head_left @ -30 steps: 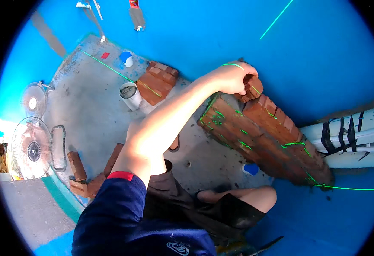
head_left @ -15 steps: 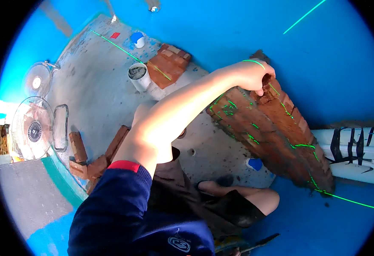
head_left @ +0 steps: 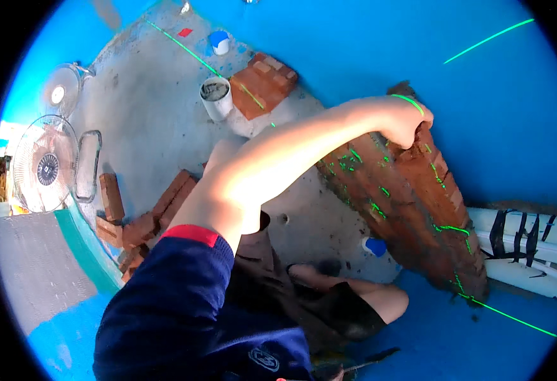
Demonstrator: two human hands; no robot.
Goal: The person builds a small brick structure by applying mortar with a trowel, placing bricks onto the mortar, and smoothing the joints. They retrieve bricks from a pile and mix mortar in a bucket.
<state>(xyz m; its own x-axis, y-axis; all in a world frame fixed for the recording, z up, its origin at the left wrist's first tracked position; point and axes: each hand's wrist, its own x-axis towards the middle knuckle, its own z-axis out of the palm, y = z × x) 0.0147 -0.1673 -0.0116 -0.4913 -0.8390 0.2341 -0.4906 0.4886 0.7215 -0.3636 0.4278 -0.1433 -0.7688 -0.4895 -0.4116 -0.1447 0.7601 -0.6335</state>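
Note:
My left arm, in a dark blue sleeve with a red cuff, stretches across to the right. At its end my left hand [head_left: 408,122] is closed over a brick [head_left: 423,136] at the far end of a low brick wall [head_left: 412,190]; most of that brick is hidden beneath the fingers. Mortar smears and green laser marks cover the wall, which stands against the blue wall. Only a sliver of my right hand [head_left: 339,375] shows at the lower edge, beside a thin dark blade that looks like a trowel [head_left: 377,360] seen edge-on.
A white bucket of mortar [head_left: 216,98] stands beside a brick stack [head_left: 262,86]. Loose bricks [head_left: 142,230] lie at left, near a fan [head_left: 46,166]. A blue-and-white cup [head_left: 374,246] sits by my leg. Strapped white pipes [head_left: 526,235] lie at right.
The whole view has shifted a little. My left hand has turned, its fingers curling farther down over the brick at the wall's far end. The trowel stays low at the lower edge.

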